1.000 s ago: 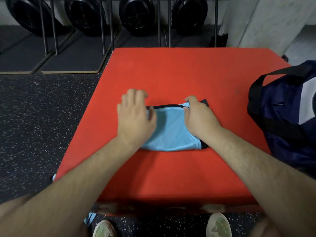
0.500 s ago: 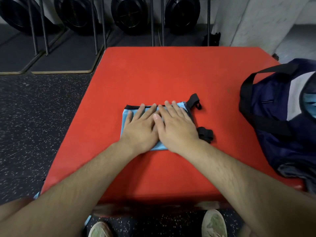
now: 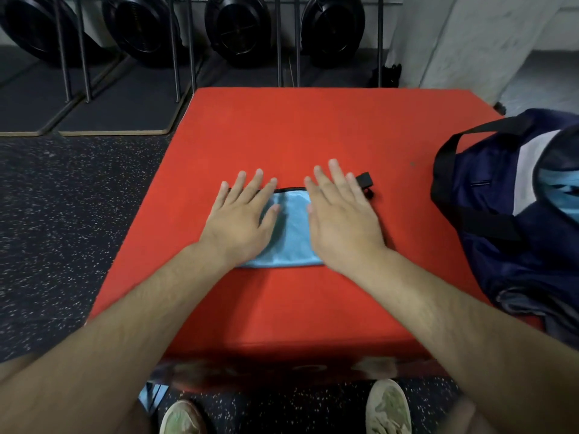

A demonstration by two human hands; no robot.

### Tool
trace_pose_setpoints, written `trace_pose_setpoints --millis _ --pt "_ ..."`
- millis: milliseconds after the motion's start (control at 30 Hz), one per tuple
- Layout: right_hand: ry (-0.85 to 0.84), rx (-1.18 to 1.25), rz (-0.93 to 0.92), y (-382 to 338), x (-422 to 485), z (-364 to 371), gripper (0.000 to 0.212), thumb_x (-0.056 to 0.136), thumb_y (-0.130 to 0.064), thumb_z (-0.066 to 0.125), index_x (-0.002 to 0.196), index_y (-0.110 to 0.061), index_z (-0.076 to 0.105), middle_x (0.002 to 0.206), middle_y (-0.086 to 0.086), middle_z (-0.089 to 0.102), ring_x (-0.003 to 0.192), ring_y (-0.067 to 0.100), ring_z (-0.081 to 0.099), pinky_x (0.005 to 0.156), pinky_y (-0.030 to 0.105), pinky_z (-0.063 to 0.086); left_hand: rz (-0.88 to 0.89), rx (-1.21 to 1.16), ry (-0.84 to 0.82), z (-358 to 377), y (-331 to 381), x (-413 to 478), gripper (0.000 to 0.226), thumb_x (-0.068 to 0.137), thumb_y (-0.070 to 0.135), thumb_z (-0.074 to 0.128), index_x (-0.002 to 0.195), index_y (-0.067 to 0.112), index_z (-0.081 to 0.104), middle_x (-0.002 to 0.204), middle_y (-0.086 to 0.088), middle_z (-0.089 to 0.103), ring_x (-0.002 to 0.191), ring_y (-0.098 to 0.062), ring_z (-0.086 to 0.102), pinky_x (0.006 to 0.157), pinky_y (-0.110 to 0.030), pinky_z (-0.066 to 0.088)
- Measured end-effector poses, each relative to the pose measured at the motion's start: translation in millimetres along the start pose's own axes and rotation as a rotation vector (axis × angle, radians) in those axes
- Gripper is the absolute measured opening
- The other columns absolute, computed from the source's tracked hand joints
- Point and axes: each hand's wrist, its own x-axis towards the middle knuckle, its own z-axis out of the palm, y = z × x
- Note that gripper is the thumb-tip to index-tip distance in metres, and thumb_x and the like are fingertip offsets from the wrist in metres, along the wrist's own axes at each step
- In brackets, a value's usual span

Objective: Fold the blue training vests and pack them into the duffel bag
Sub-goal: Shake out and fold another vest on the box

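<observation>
Both hands, left (image 3: 241, 219) and right (image 3: 341, 220), press flat and open on the folded vest (image 3: 289, 233); firm, even smoothing should keep it compact for the bag (image 3: 513, 214).

Folded vest (image 3: 291, 233) is made of thin light-blue cloth, smooth, with a faint sheen; its far edge is bound in matt black tape. Red platform top (image 3: 313, 130) is covered in a matt, finely grained skin. Duffel bag (image 3: 501, 261) is made of navy woven cloth, slightly glossy, and fitted with matt black webbing handles (image 3: 440, 170). Floor (image 3: 62, 214) is laid in rough speckled rubber, matt. Rack bars (image 3: 279, 42) are seen as dull metal. Wall (image 3: 454, 42) is finished in rough white plaster.
</observation>
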Motion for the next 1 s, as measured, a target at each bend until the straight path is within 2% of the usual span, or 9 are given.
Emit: trace_pose_setpoints --millis 67,167,333,533,733,833,933,1000 --pt "-0.066 0.06 -0.038 -15 -8 2 0.06 0.102 -0.035 0.022 0.152 -0.009 0.039 0.161 0.01 0.033 0.153 0.029 0.016 0.125 0.046 0.014 0.036 -0.027 -0.027 3 3 -2 0.056 0.103 0.051 0.023 0.157 0.038 0.016 0.166 0.012 0.003 0.153 -0.016 -0.005 0.123 -0.04 -0.005" --pt "-0.234 0.072 0.001 -22 -16 10 0.072 0.099 -0.047 0.004 0.158 -0.013 0.025 0.167 0.004 0.019 0.155 0.024 0.002 0.126 0.041 0.002 -0.031 -0.062 -0.137 11 0 -1 0.054 0.104 0.051 0.024 0.156 0.043 0.016 0.166 0.014 0.001 0.153 -0.016 -0.006 0.123 -0.041 -0.004" --pt "-0.312 0.07 0.062 -13 -13 14 0.066 0.104 -0.053 0.013 0.161 -0.019 0.011 0.169 -0.005 0.002 0.154 0.019 -0.012 0.125 0.043 -0.005 -0.068 -0.033 -0.136 11 -7 3 0.054 0.102 0.055 0.021 0.155 0.048 0.014 0.165 0.018 0.0 0.153 -0.012 -0.008 0.124 -0.041 -0.005" --pt "-0.312 0.104 0.04 -5 -15 7 0.061 0.107 -0.047 0.017 0.161 -0.019 0.015 0.168 -0.007 0.003 0.154 0.018 -0.011 0.125 0.038 -0.006 -0.085 -0.037 -0.131 9 -16 4 0.054 0.103 0.051 0.019 0.156 0.043 0.013 0.165 0.015 0.007 0.153 -0.01 -0.001 0.124 -0.04 -0.003" --pt "-0.267 0.101 -0.009 -4 -13 8 0.057 0.107 -0.043 0.021 0.158 -0.018 0.027 0.167 -0.003 0.015 0.155 0.02 -0.001 0.126 0.042 0.001 -0.086 -0.043 -0.13 8 -15 6 0.054 0.104 0.049 0.021 0.157 0.042 0.014 0.165 0.014 0.008 0.153 -0.012 0.001 0.124 -0.042 -0.001" --pt "-0.146 0.047 0.032 8 -5 13 0.046 0.103 -0.032 0.038 0.144 -0.017 0.051 0.158 0.001 0.038 0.153 0.027 0.018 0.123 0.046 0.017 -0.095 0.005 -0.112 3 -13 6 0.053 0.105 0.044 0.024 0.157 0.036 0.018 0.165 0.011 0.014 0.152 -0.017 0.011 0.123 -0.044 0.008" --pt "-0.047 -0.116 0.118 20 9 9 0.034 0.083 -0.016 0.063 0.116 -0.01 0.067 0.142 0.013 0.055 0.141 0.038 0.038 0.107 0.049 0.034 -0.117 0.145 -0.059 -6 -7 2 0.051 0.103 0.043 0.034 0.151 0.024 0.037 0.157 0.003 0.036 0.14 -0.027 0.035 0.112 -0.046 0.029" --pt "-0.03 -0.119 0.106 17 13 2 0.034 0.075 -0.011 0.066 0.109 -0.01 0.068 0.135 0.013 0.057 0.131 0.039 0.045 0.095 0.047 0.038 -0.103 0.269 -0.013 -14 -1 -5 0.045 0.099 0.045 0.04 0.131 0.017 0.054 0.135 -0.003 0.054 0.122 -0.03 0.048 0.099 -0.043 0.038"
